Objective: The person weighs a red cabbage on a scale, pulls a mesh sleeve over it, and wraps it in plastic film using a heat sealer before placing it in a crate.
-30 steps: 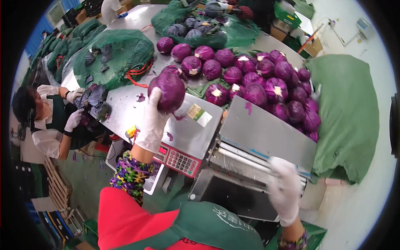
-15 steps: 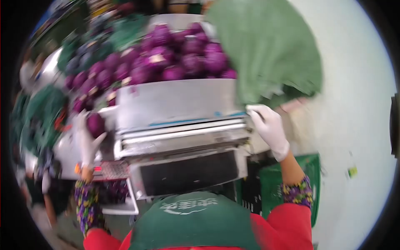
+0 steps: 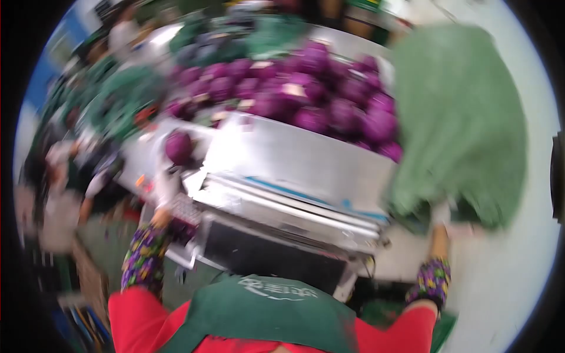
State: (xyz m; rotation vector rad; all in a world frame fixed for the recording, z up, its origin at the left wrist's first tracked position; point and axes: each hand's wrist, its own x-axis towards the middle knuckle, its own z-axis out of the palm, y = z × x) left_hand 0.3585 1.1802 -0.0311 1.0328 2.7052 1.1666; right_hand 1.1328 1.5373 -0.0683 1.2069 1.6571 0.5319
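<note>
In the head view my left hand (image 3: 166, 187), in a white glove, is wrapped against the lower left side of a round red cabbage (image 3: 178, 147), its fingers smeared by motion. That cabbage is at the left end of a metal machine (image 3: 306, 156) with a raised silver plate. My right hand (image 3: 440, 213), also gloved, reaches to the lower edge of a large green mesh sack (image 3: 462, 117). The sack hides its fingers, so its grip does not show.
Many red cabbages (image 3: 347, 115) are heaped behind the plate. Other green net bags (image 3: 126, 97) lie at the left, where co-workers (image 3: 62, 159) stand. A dark panel (image 3: 273, 250) lies in front of me, and a green crate (image 3: 382, 312) sits below right.
The view has turned, shifting the machine and cabbages rightward. My right hand has gone from the plate's right corner to the green sack's lower edge. My left hand stays with the cabbage.
</note>
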